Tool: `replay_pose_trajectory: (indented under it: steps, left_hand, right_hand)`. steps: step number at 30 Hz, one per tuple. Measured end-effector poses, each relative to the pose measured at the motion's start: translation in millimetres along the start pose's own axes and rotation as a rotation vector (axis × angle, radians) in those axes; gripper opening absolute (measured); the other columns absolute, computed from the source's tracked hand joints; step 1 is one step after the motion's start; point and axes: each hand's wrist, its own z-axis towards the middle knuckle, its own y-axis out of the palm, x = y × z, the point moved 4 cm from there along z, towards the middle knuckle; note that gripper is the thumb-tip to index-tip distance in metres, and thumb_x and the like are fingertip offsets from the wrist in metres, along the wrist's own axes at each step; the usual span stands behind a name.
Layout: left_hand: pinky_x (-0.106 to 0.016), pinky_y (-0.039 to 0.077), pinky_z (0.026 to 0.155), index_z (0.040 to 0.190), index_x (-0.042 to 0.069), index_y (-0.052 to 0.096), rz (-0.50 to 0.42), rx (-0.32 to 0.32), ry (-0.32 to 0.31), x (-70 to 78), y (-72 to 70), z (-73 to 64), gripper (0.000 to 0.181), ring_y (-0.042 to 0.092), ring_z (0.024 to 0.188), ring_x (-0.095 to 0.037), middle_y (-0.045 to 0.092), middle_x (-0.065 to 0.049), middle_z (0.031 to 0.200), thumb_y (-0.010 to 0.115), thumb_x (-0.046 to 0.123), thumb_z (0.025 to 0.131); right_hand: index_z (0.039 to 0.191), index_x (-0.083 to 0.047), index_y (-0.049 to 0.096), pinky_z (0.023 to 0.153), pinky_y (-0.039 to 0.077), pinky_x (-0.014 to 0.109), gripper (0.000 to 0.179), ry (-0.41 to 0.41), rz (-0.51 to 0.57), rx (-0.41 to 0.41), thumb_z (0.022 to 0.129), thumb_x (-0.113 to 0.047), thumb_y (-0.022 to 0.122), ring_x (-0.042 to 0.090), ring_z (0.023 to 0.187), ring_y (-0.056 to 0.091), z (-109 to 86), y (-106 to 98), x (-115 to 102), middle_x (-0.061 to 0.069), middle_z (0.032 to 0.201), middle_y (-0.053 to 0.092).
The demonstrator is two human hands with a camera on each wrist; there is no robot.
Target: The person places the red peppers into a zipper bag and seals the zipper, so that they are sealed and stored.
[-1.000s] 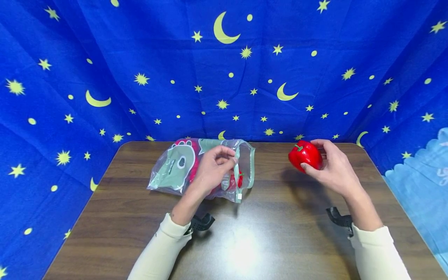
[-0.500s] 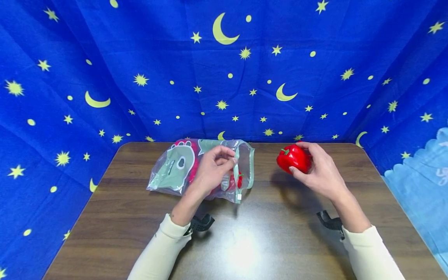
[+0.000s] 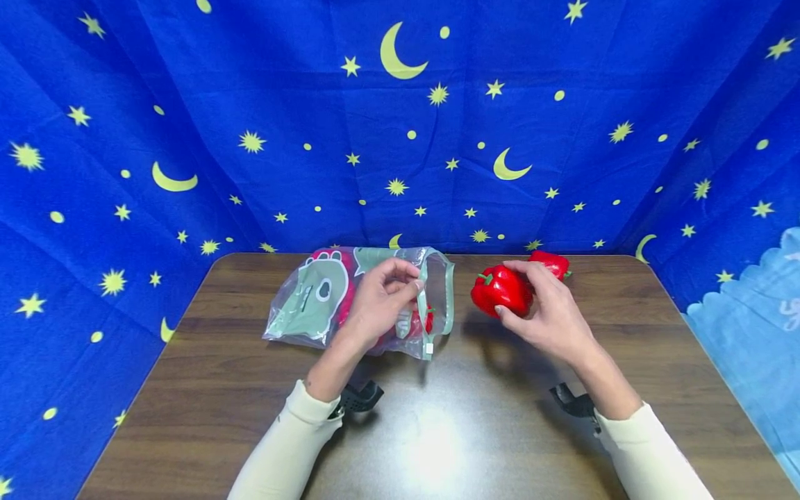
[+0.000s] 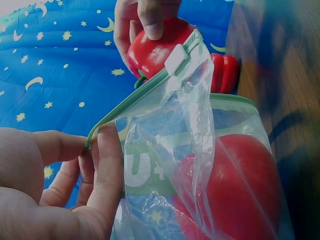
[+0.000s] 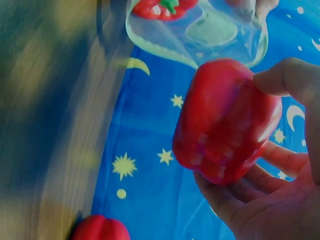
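Observation:
My left hand pinches the green zip edge of a clear plastic zip bag, holding its mouth open toward the right. A red bell pepper lies inside the bag near the opening, and something pink shows deeper in. My right hand grips another red bell pepper between thumb and fingers, raised above the table to the right of the bag, its green stem pointing left toward the mouth. In the right wrist view the held pepper has its bumpy bottom end near the fingers.
A further red bell pepper lies at the table's back edge, behind my right hand. The wooden table meets a blue curtain with moons and stars. A white slider sits at the bag's near corner.
My right hand has carried the bell pepper leftward and slightly nearer, toward the bag. The pepper at the back edge has come into view behind it. The left hand has stayed put.

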Motion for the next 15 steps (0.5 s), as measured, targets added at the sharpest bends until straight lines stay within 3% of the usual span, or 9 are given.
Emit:
replay_pose_trajectory:
  steps: [9,15]
  left_hand:
    - [-0.029,0.063,0.071,0.111,0.0,0.068,-0.027,-0.001,0.011,1.2,2.5,-0.5,0.015,0.069,0.079,-0.012,0.065,-0.006,0.093,0.072,-0.003,0.096]
    - [-0.03,0.064,0.072,0.112,0.001,0.068,-0.023,-0.005,-0.009,0.8,3.0,-0.4,0.015,0.07,0.081,-0.014,0.066,-0.007,0.095,0.072,-0.002,0.097]
  right_hand:
    - [0.143,-0.012,0.058,0.093,0.06,0.046,0.073,-0.056,0.049,0.014,0.079,-0.015,0.092,0.018,0.117,0.063,0.2,17.2,-10.5,0.004,0.134,0.066]
    - [0.145,-0.014,0.058,0.093,0.061,0.041,0.071,-0.062,0.101,0.016,0.081,-0.015,0.09,0.017,0.118,0.063,4.9,27.2,-18.3,0.003,0.136,0.065]
